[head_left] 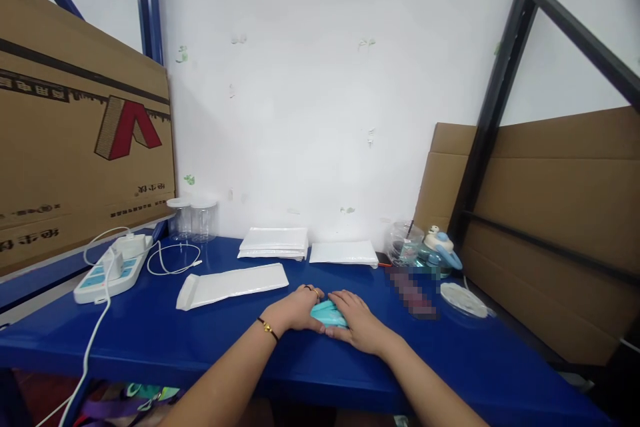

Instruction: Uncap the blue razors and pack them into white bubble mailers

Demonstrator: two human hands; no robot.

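A small turquoise bundle (329, 313), soft-looking and folded, lies on the blue table (225, 340) near its front edge. My left hand (301, 310) wraps its left side, with a ring and a dark bracelet showing. From the right, my right hand (356, 321) curves over the same bundle, and the two thumbs nearly meet in front of it. Both hands cover its sides, so its exact kind is hidden. To the left of my hands lies a single white padded envelope (235, 285), flap end pointing left.
Behind stand a stack of white envelopes (274, 242) and another pile (344, 252). Two clear jars (203, 221) and a power strip (113, 273) with cables are left. At right are a plastic cup (404, 245), a blue-lidded bottle (440, 250) and a white disc (464, 300).
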